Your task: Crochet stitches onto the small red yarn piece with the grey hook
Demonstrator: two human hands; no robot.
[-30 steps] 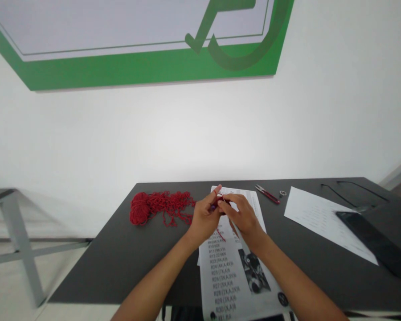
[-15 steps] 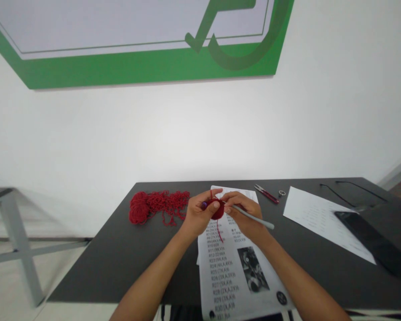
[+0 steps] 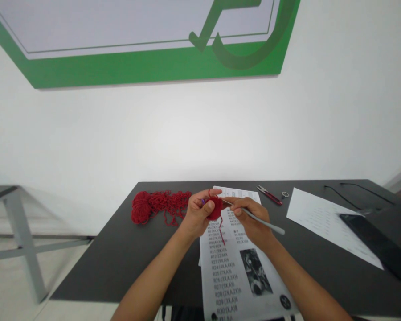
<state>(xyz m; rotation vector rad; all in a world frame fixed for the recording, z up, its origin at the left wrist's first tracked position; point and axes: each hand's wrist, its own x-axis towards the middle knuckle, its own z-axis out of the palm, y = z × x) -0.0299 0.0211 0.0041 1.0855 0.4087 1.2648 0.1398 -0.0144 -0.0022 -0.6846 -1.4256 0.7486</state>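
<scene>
The left hand's grip [image 3: 195,217] pinches a round red crocheted piece [image 3: 215,211], whose loose yarn tail [image 3: 222,232] hangs over a printed sheet [image 3: 225,272]. The right hand's grip [image 3: 256,229] holds a grey-handled hook [image 3: 269,226], its metal shaft reaching the piece's edge. On the dark counter [image 3: 133,258] lie tangled red yarn [image 3: 141,208], red-handled snips [image 3: 270,196] and another paper [image 3: 321,218].

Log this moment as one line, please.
left hand: holding red piece | right hand: holding hook, tip at red piece | yarn, snips: on table
</scene>
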